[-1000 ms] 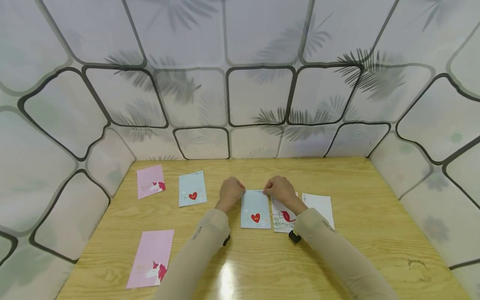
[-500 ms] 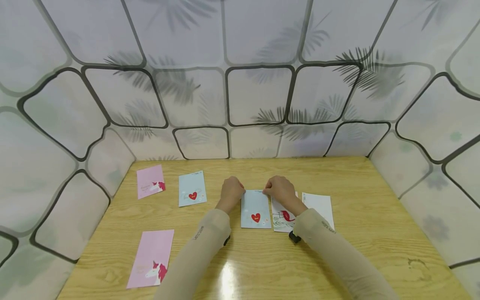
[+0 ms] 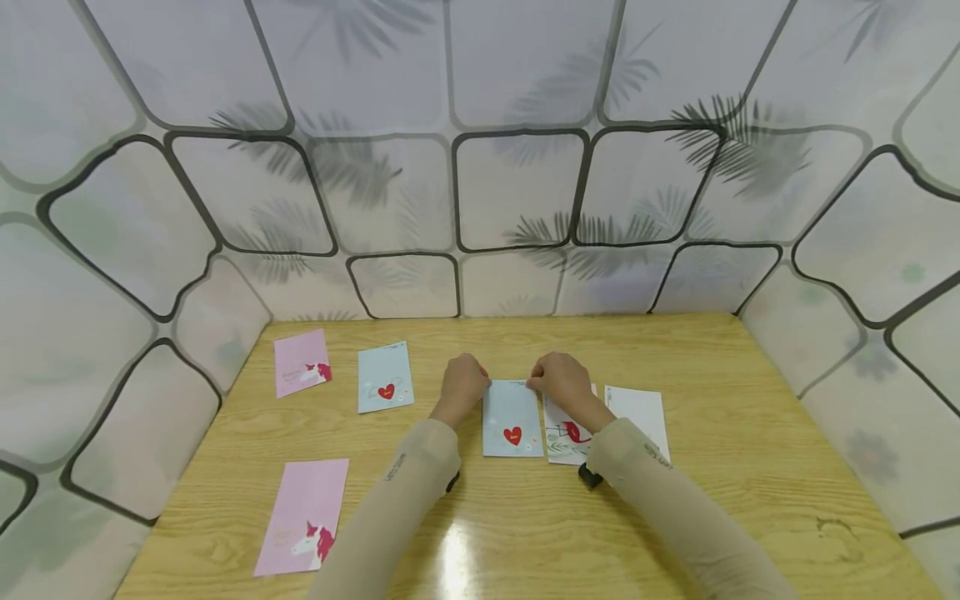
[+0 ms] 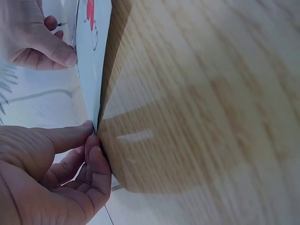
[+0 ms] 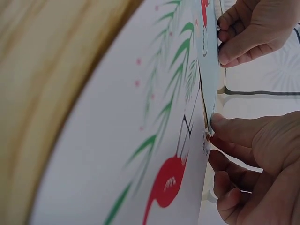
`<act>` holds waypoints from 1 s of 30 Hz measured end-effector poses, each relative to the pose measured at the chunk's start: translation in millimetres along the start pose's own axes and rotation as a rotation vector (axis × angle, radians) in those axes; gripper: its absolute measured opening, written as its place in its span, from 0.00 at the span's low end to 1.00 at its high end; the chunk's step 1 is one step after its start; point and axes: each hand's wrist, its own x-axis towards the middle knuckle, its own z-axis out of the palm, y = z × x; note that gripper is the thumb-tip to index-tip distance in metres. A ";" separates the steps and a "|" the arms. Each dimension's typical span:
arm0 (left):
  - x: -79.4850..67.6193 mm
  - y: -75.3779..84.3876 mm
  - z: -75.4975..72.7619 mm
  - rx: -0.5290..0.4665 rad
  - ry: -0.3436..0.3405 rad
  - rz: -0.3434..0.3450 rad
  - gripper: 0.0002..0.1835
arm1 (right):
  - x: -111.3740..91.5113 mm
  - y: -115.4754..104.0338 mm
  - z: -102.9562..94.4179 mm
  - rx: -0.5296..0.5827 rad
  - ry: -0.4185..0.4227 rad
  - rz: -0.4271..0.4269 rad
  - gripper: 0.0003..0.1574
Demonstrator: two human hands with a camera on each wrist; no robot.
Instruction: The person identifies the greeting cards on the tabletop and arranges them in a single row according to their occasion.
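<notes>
A light blue card with a red heart (image 3: 512, 417) lies on the wooden table between my hands. My left hand (image 3: 462, 387) pinches its far left corner between thumb and forefinger, which the left wrist view shows close up on the card (image 4: 91, 61). At the far right corner is my right hand (image 3: 564, 383), its thumb (image 5: 229, 129) and forefinger pinching the card's edge. Beneath the right wrist lies a white card with a red flamingo and green leaves (image 3: 567, 446), partly covered by that hand and forearm. Beside it, a white card (image 3: 637, 417) is partly hidden by the sleeve.
Left on the table (image 3: 525, 533) lie another light blue heart card (image 3: 385, 375) and two pink unicorn cards, one far back (image 3: 296, 367) and one nearer (image 3: 300, 508), close to the left sleeve (image 3: 390, 508). Patterned cloth walls (image 3: 517, 192) enclose the back and sides.
</notes>
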 end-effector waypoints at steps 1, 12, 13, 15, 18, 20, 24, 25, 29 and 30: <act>0.1 0.2 -0.4 0.001 0.001 0.001 0.02 | 0.0 -0.3 -0.7 -0.001 -0.001 -0.001 0.09; -1.2 -6.8 -1.5 -0.058 -0.003 0.031 0.05 | -3.4 -0.9 0.4 0.028 0.060 -0.074 0.20; -2.1 -8.8 -2.8 -0.061 0.003 0.042 0.06 | -3.7 -1.6 0.1 0.040 0.064 -0.087 0.22; -3.7 -13.9 -7.1 -0.060 0.012 0.059 0.08 | -4.6 -4.2 -1.0 0.050 0.088 -0.103 0.20; -6.4 -23.4 -17.9 -0.056 0.033 0.070 0.10 | -5.4 -10.0 -4.3 0.084 0.107 -0.104 0.15; -8.6 -28.9 -28.3 -0.068 0.046 0.070 0.10 | -5.3 -13.7 -6.6 0.100 0.125 -0.104 0.19; -14.3 -38.0 -53.2 -0.095 0.079 0.057 0.12 | -2.8 -21.1 -10.8 0.117 0.143 -0.131 0.23; -15.5 -41.4 -59.3 -0.096 0.083 0.055 0.13 | -1.8 -23.2 -11.5 0.121 0.148 -0.141 0.23; -20.6 -56.1 -83.8 -0.099 0.103 0.055 0.16 | 1.7 -32.7 -13.7 0.147 0.156 -0.158 0.26; -21.1 -60.5 -89.9 -0.096 0.108 0.052 0.17 | 2.4 -34.9 -14.4 0.160 0.153 -0.158 0.27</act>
